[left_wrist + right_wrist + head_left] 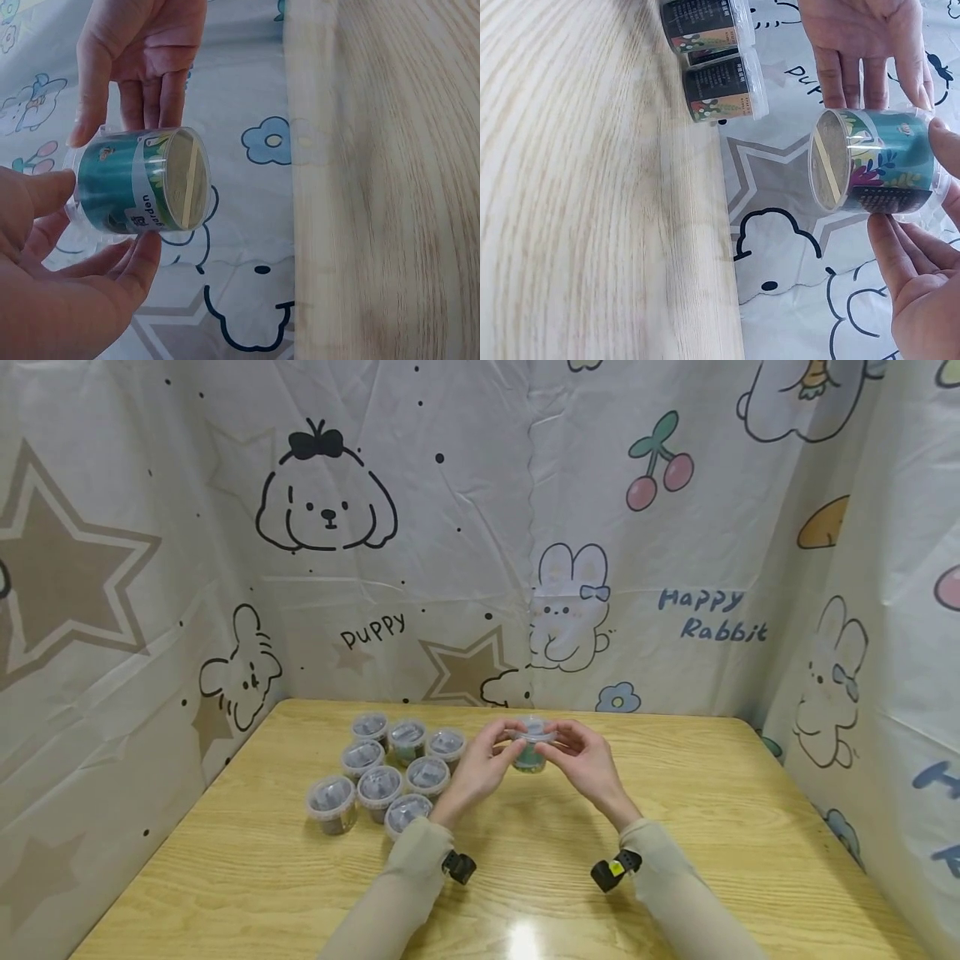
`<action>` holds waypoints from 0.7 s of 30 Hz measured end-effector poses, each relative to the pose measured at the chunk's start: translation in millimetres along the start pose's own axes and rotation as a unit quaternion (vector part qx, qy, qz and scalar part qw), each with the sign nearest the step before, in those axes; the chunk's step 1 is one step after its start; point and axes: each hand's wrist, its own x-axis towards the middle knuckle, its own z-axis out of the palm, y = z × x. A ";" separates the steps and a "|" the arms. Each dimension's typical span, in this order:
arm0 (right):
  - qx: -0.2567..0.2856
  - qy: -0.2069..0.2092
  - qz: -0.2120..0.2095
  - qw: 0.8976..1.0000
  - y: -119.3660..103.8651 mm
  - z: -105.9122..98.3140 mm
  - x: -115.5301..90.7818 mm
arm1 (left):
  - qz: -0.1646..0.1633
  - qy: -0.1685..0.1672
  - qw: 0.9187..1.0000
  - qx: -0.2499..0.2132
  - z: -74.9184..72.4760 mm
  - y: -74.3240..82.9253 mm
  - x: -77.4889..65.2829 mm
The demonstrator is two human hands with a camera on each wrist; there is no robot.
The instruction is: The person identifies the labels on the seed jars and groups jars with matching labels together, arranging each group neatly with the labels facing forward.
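Observation:
A clear plastic cup (529, 760) with a teal printed label and a clear lid (534, 727) is held between both hands toward the far side of the table. My left hand (483, 766) grips its left side near the rim, thumb in front. On the opposite side my right hand (587, 764) pinches the lid edge with thumb and fingers. Both wrist views show the base of the cup (120, 180) raised off the tabletop, with a pale strip across the bottom. Print with coloured leaves shows on the cup (889, 161) in the right wrist view.
Several similar lidded cups (379, 783) stand grouped on the left of the wooden table (697, 827), close to my left forearm. Two of these dark-labelled cups (718, 88) show in the right wrist view. A printed cloth curtain (457, 568) hangs behind and beside the table.

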 end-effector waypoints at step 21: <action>0.038 -0.021 -0.015 0.999 9.9 4.7 1.8 | 0.034 0.048 0.998 0.003 3.9 1.0 1.7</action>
